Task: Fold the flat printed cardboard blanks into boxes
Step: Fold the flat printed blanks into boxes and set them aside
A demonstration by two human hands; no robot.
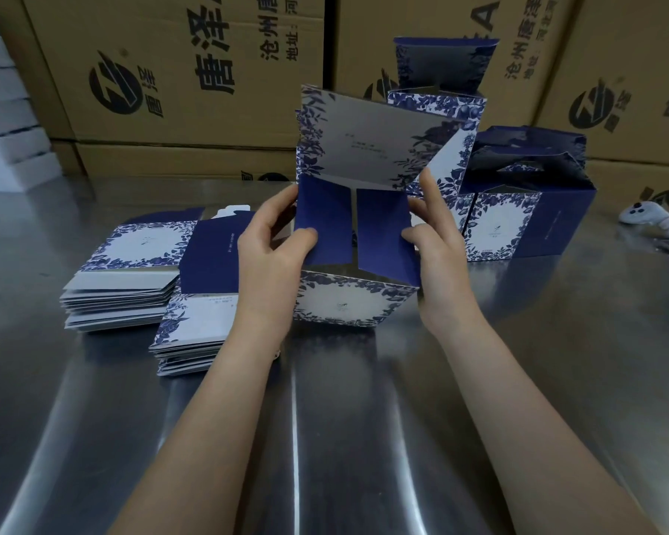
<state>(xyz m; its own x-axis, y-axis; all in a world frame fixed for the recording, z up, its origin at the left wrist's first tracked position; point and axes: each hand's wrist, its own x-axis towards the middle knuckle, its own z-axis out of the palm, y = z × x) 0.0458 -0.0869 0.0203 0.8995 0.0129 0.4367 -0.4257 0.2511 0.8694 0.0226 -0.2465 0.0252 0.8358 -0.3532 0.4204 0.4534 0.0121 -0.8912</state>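
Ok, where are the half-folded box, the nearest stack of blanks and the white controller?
half-folded box [354,305]: head view, lower floral panel.
nearest stack of blanks [196,324]: head view, top sheet.
white controller [652,222]: head view, its body.

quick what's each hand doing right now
Left hand: holds the half-folded box, thumb on its left blue flap.
Right hand: holds the same box, thumb on its right blue flap.

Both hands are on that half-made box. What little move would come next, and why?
Probably fold the tall printed flap down toward the person. The left hand and right hand hold the two dark blue side flaps folded inward, nearly meeting in the middle, while the printed flap stands upright behind them, so it looks like the next panel to close over them.
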